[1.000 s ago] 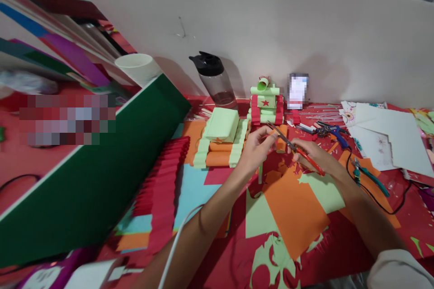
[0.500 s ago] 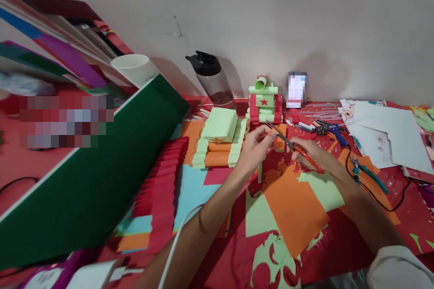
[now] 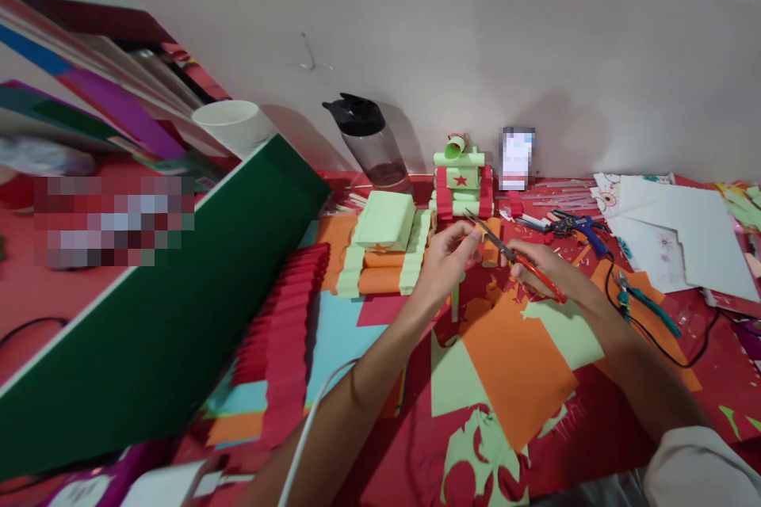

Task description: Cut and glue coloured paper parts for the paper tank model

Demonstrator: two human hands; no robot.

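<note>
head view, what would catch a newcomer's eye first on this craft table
At centre, the right hand works red-handled scissors on a small orange paper piece pinched in the left hand. Just behind them stand a green-and-red paper tank with a red star and a larger green-and-orange paper tank. A big dark green sheet slants across the left.

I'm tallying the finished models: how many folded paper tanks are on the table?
2. The green-and-orange tank sits just left of the left hand. The green-and-red tank, with a red star, stands behind it near the wall. Others could be hidden under the paper clutter.
</note>
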